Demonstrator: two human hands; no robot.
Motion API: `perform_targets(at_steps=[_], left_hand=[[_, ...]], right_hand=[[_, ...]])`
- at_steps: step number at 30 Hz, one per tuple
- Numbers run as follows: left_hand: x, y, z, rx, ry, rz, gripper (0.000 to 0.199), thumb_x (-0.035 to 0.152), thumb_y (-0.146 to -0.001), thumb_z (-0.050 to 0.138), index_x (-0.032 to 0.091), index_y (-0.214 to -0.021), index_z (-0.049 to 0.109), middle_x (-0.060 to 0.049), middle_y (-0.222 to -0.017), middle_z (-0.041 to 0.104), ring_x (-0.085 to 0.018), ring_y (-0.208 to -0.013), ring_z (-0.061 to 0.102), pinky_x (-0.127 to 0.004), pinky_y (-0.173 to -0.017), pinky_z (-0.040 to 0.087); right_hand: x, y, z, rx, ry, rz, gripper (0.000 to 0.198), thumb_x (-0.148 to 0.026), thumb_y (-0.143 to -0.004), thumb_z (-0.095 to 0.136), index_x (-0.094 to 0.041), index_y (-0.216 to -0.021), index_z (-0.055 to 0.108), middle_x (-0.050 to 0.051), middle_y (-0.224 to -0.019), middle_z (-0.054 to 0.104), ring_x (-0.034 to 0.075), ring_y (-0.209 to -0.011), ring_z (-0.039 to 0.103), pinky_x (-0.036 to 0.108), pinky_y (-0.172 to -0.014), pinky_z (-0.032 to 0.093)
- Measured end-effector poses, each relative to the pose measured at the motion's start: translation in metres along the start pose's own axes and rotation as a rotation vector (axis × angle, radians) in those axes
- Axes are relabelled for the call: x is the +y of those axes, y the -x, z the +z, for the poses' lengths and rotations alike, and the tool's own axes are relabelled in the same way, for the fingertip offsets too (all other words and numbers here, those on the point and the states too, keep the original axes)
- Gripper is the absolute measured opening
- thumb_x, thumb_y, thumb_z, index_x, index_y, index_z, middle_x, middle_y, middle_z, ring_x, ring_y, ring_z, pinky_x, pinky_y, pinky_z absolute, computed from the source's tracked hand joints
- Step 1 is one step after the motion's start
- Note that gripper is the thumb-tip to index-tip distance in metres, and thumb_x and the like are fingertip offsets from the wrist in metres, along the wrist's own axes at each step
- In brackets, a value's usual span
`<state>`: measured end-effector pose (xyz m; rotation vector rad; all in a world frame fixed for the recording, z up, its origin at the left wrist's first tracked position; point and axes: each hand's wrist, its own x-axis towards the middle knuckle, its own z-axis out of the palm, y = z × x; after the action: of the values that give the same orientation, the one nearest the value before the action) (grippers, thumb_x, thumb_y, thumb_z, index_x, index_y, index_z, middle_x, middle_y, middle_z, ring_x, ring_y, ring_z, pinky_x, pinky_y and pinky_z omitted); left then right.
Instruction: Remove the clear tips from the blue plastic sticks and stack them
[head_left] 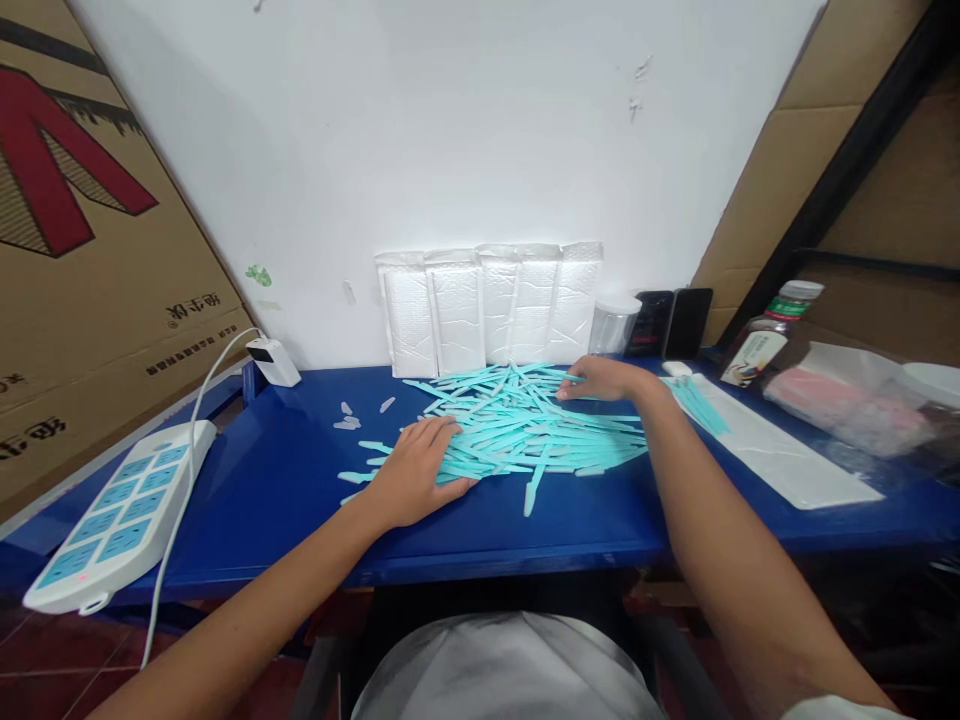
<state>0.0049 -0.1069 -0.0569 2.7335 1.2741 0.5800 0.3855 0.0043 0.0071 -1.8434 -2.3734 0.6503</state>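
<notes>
A loose heap of thin turquoise eyebrow razors point(540, 430) lies on the blue table in front of me. My left hand point(416, 465) rests against the heap's near left side, fingers stretched out over the razors and thumb apart. At the back right of the heap, my right hand point(600, 379) has its thumb and fingertips closed on the end of an eyebrow razor point(571, 378). Several small clear caps point(346, 423) are scattered left of the heap. To the right, a few more turquoise razors point(699, 404) lie on a flat white pouch point(780, 450).
Silvery padded packets point(457, 315) lean on the wall behind the heap. Beside them stand a clear jar point(615, 325) and two dark phones point(688, 322). A bottle point(769, 335) and a plastic bag point(847, 400) are at right. A power strip point(127, 510) and its cable lie left.
</notes>
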Motion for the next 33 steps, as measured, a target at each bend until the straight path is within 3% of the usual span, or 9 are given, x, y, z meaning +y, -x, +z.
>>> perform_targets(at_steps=[2, 4, 14, 18, 22, 25, 28, 30, 33], left_hand=[[0.000, 0.000, 0.000, 0.010, 0.002, 0.008, 0.064, 0.061, -0.099, 0.063, 0.022, -0.149, 0.053, -0.017, -0.158, 0.053, -0.038, -0.147, 0.047, -0.061, -0.122, 0.039], [-0.001, 0.001, 0.001, 0.011, -0.001, 0.012, 0.064, 0.060, -0.099, 0.064, 0.023, -0.150, 0.053, -0.017, -0.158, 0.053, -0.037, -0.147, 0.047, -0.060, -0.122, 0.039], [0.001, 0.001, -0.001, -0.011, 0.004, -0.014, 0.065, 0.060, -0.099, 0.064, 0.022, -0.150, 0.052, -0.017, -0.160, 0.051, -0.038, -0.150, 0.044, -0.062, -0.125, 0.037], [0.001, 0.001, -0.001, 0.003, 0.005, 0.002, 0.065, 0.060, -0.098, 0.066, 0.023, -0.150, 0.052, -0.016, -0.160, 0.051, -0.038, -0.150, 0.044, -0.062, -0.124, 0.036], [0.000, -0.005, -0.008, -0.002, -0.005, 0.019, 0.088, 0.078, -0.089, 0.065, 0.024, -0.156, 0.048, -0.017, -0.166, 0.044, -0.041, -0.154, 0.037, -0.062, -0.125, 0.033], [-0.004, -0.020, -0.015, -0.028, -0.020, 0.010, 0.098, 0.084, -0.089, 0.060, 0.022, -0.162, 0.040, -0.018, -0.170, 0.038, -0.042, -0.156, 0.033, -0.062, -0.126, 0.031], [-0.012, -0.045, -0.016, -0.033, -0.068, -0.026, 0.089, 0.080, -0.098, 0.047, 0.018, -0.161, 0.042, -0.019, -0.168, 0.040, -0.041, -0.155, 0.035, -0.061, -0.125, 0.032], [-0.019, -0.063, -0.013, -0.081, -0.098, -0.042, 0.082, 0.078, -0.100, 0.044, 0.016, -0.152, 0.053, -0.021, -0.160, 0.049, -0.041, -0.147, 0.045, -0.058, -0.120, 0.038], [-0.028, -0.081, -0.003, -0.096, -0.077, -0.043, 0.070, 0.070, -0.105, 0.039, 0.015, -0.140, 0.064, -0.020, -0.146, 0.060, -0.038, -0.136, 0.055, -0.052, -0.112, 0.046]], right_hand=[[0.004, -0.006, 0.003, 0.118, 0.038, 0.034, 0.033, -0.047, -0.089, 0.074, -0.018, -0.102, 0.082, 0.011, -0.105, 0.080, 0.027, -0.096, 0.072, 0.030, -0.077, 0.050], [0.009, -0.012, 0.007, 0.143, 0.064, 0.069, 0.032, -0.045, -0.084, 0.079, -0.019, -0.103, 0.082, 0.011, -0.106, 0.079, 0.026, -0.095, 0.071, 0.030, -0.078, 0.051], [0.030, 0.000, -0.003, -0.092, 0.086, 0.192, 0.028, -0.038, -0.064, 0.092, -0.021, -0.086, 0.086, 0.008, -0.094, 0.080, 0.029, -0.092, 0.073, 0.032, -0.072, 0.052], [0.034, 0.004, -0.008, -0.123, 0.056, 0.159, 0.028, -0.037, -0.061, 0.094, -0.023, -0.083, 0.086, 0.008, -0.094, 0.081, 0.031, -0.094, 0.074, 0.034, -0.078, 0.054], [0.003, -0.004, 0.004, 0.079, 0.042, 0.048, 0.030, -0.044, -0.082, 0.081, -0.018, -0.096, 0.083, 0.012, -0.100, 0.080, 0.027, -0.089, 0.071, 0.032, -0.075, 0.050], [-0.032, -0.011, 0.020, 0.224, 0.020, -0.131, 0.031, -0.043, -0.094, 0.068, -0.016, -0.099, 0.080, 0.010, -0.094, 0.078, 0.022, -0.084, 0.068, 0.029, -0.072, 0.045], [-0.060, -0.014, 0.037, 0.216, -0.025, -0.263, 0.037, -0.054, -0.091, 0.071, -0.017, -0.096, 0.079, 0.006, -0.088, 0.076, 0.020, -0.078, 0.065, 0.028, -0.068, 0.041], [-0.070, -0.015, 0.046, 0.239, -0.013, -0.261, 0.042, -0.058, -0.087, 0.076, -0.018, -0.099, 0.077, 0.006, -0.090, 0.075, 0.019, -0.075, 0.064, 0.028, -0.066, 0.039], [-0.074, -0.019, 0.055, 0.321, 0.056, -0.206, 0.036, -0.050, -0.090, 0.078, -0.018, -0.103, 0.075, 0.008, -0.092, 0.076, 0.020, -0.078, 0.065, 0.028, -0.066, 0.037]])
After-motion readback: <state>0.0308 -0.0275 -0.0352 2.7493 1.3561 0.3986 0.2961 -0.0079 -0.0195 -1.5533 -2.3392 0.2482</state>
